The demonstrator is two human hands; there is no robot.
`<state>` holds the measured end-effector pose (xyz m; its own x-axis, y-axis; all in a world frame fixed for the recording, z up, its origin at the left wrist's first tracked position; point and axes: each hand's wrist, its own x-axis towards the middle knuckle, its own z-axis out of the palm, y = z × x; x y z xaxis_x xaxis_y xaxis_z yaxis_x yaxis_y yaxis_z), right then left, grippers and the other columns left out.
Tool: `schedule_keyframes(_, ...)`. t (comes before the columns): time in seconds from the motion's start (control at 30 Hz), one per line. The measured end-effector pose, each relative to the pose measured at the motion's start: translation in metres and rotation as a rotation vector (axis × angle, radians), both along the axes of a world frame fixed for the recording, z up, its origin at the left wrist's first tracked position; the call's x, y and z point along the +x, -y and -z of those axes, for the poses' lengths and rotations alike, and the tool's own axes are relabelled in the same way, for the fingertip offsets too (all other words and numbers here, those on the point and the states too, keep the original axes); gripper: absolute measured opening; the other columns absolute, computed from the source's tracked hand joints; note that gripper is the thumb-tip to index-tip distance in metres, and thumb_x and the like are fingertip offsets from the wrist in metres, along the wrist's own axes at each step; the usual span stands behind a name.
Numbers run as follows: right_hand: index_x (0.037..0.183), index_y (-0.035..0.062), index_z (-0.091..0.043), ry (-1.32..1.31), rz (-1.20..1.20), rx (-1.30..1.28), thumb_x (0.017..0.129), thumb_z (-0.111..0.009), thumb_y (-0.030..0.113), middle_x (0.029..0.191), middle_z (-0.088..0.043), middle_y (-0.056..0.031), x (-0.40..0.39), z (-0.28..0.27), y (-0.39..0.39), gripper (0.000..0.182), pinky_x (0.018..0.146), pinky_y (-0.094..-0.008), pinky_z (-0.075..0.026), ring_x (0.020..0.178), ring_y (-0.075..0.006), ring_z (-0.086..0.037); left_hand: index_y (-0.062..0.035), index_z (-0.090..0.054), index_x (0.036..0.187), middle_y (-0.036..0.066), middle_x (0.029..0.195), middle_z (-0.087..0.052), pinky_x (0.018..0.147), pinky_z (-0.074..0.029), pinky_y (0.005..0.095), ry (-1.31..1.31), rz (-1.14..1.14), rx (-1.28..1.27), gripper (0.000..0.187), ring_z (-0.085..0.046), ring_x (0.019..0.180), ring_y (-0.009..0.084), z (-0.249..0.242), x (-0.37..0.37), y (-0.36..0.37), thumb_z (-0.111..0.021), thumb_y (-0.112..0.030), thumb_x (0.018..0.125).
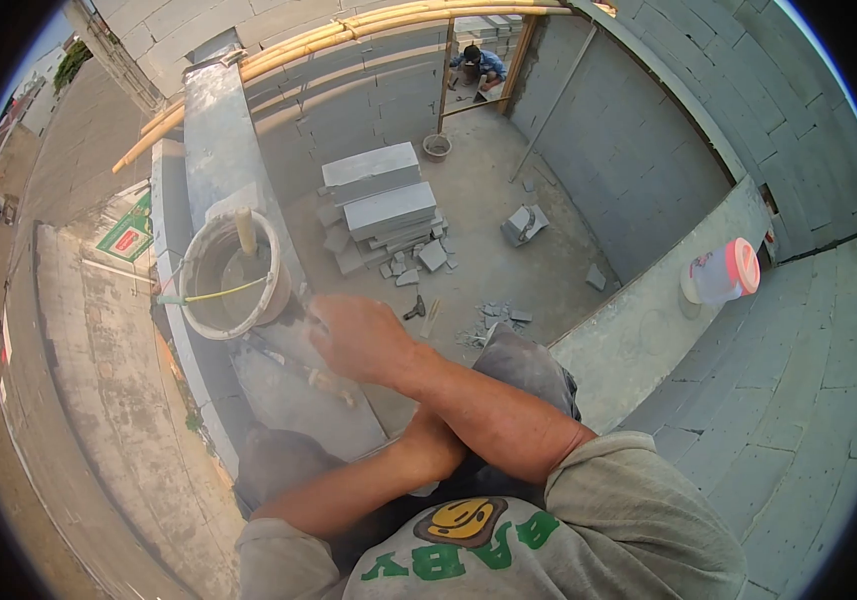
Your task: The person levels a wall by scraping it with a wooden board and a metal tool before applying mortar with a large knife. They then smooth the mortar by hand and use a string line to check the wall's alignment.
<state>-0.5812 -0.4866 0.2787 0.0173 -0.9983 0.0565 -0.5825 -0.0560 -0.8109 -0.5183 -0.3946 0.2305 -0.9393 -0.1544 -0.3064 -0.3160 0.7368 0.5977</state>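
My right hand (360, 335) reaches across my left forearm, over the wall top, its fingers loosely bent and apart with nothing visible in them. Close beside its fingertips stands a round bucket (188, 318) of grey wet mix, with a pale handle-like stick (246, 232) upright inside and a yellow carrying handle across it. Below this hand, a thin tool with a light handle (332, 384) lies on the wall top. My left hand (435, 445) is tucked under my right forearm, near my lap, and its fingers are hidden.
I sit high on a block wall (223, 150). A plastic jug with a pink lid (713, 275) stands on the right wall. Below are stacked grey blocks (388, 210), broken pieces, a hammer (415, 308) and a basin (436, 147). Another person (481, 68) crouches beyond the doorway. Bamboo poles (348, 32) span the back.
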Motion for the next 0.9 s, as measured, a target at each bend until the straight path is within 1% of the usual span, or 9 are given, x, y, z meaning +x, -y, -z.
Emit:
schedule_keyframes(0.13, 0.091, 0.0011, -0.062, 0.025, 0.148, -0.096, 0.086, -0.061, 0.023, 0.084, -0.065, -0.0206, -0.01, 0.003, 0.021, 0.022, 0.073, -0.0464, -0.049, 0.083, -0.0401, -0.063, -0.0048, -0.063, 0.112, 0.015, 0.107, -0.067, 0.09, -0.046, 0.0445, 0.407, 0.068, -0.052, 0.036, -0.063, 0.103, 0.0325, -0.011, 0.01, 0.039, -0.069, -0.018, 0.078)
schedule_keyframes(0.23, 0.092, 0.0002, -0.065, 0.086, 0.218, -0.167, 0.087, -0.061, 0.022, 0.082, -0.068, -0.019, -0.024, -0.003, 0.026, 0.023, 0.071, -0.0396, -0.05, 0.076, -0.0343, -0.065, -0.0046, -0.063, 0.111, 0.014, 0.102, -0.067, 0.088, -0.047, 0.0433, 0.369, -0.103, -0.266, 0.04, -0.064, 0.1, 0.0302, -0.008, 0.031, 0.078, -0.072, -0.025, 0.078)
schedule_keyframes(0.3, 0.091, 0.0005, -0.064, 0.15, 0.277, -0.119, 0.088, -0.06, 0.023, 0.082, -0.067, -0.0214, -0.033, -0.014, 0.03, 0.023, 0.074, -0.0444, -0.051, 0.079, -0.0394, -0.065, -0.0048, -0.062, 0.111, 0.014, 0.1, -0.067, 0.087, -0.047, 0.043, 0.374, -0.171, -0.285, 0.041, -0.064, 0.099, 0.03, -0.006, 0.045, 0.093, -0.072, -0.027, 0.078)
schedule_keyframes(0.37, 0.092, 0.0003, -0.065, 0.162, 0.299, -0.119, 0.088, -0.06, 0.023, 0.084, -0.068, -0.0215, -0.04, -0.009, 0.034, 0.024, 0.074, -0.0436, -0.051, 0.08, -0.0388, -0.066, -0.0057, -0.062, 0.111, 0.013, 0.1, -0.067, 0.088, -0.046, 0.0429, 0.153, -0.306, -0.337, 0.041, -0.064, 0.098, 0.0306, -0.003, 0.05, 0.101, -0.072, -0.029, 0.079)
schedule_keyframes(0.5, 0.094, -0.0001, -0.066, 0.088, 0.31, -0.113, 0.088, -0.06, 0.024, 0.085, -0.068, -0.021, -0.041, -0.004, 0.037, 0.026, 0.075, -0.0428, -0.052, 0.08, -0.0378, -0.066, -0.0062, -0.062, 0.11, 0.013, 0.1, -0.067, 0.089, -0.046, 0.0428, 0.221, -0.292, -0.278, 0.04, -0.064, 0.099, 0.0303, 0.006, 0.049, 0.1, -0.07, -0.031, 0.08)
schedule_keyframes(0.57, 0.094, -0.0004, -0.066, 0.089, 0.299, -0.123, 0.087, -0.061, 0.024, 0.085, -0.068, -0.021, -0.039, -0.003, 0.037, 0.026, 0.075, -0.0429, -0.051, 0.081, -0.038, -0.066, -0.0064, -0.063, 0.109, 0.013, 0.097, -0.068, 0.086, -0.047, 0.0435, 0.368, -0.208, -0.265, 0.04, -0.065, 0.097, 0.0307, 0.01, 0.047, 0.099, -0.07, -0.033, 0.08)
schedule_keyframes(0.7, 0.093, -0.0007, -0.065, 0.082, 0.286, -0.137, 0.087, -0.061, 0.024, 0.085, -0.068, -0.0217, -0.034, -0.005, 0.035, 0.026, 0.076, -0.0436, -0.051, 0.081, -0.0391, -0.066, -0.0063, -0.066, 0.101, 0.013, 0.095, -0.069, 0.079, -0.05, 0.0437, 0.342, -0.22, -0.27, 0.031, -0.067, 0.093, 0.0303, 0.025, 0.041, 0.094, -0.069, -0.029, 0.081)
schedule_keyframes(0.77, 0.091, -0.0007, -0.065, 0.092, 0.271, -0.118, 0.087, -0.061, 0.024, 0.084, -0.068, -0.0221, -0.033, -0.006, 0.034, 0.026, 0.075, -0.0443, -0.051, 0.081, -0.0395, -0.066, -0.0076, -0.07, 0.097, 0.011, 0.098, -0.071, 0.074, -0.051, 0.0456, 0.553, -0.062, -0.271, 0.022, -0.068, 0.093, 0.0289, 0.04, 0.031, 0.08, -0.067, -0.023, 0.081)
schedule_keyframes(0.9, 0.092, -0.0013, -0.066, 0.082, 0.244, -0.107, 0.088, -0.059, 0.025, 0.082, -0.068, -0.0198, -0.03, 0.0, 0.035, 0.027, 0.073, -0.0405, -0.05, 0.078, -0.0345, -0.066, -0.0112, -0.071, 0.112, 0.012, 0.119, -0.066, 0.085, -0.05, 0.0577, 0.808, 0.234, -0.184, 0.033, -0.065, 0.107, 0.0308, 0.123, 0.019, -0.011, -0.065, -0.022, 0.082)
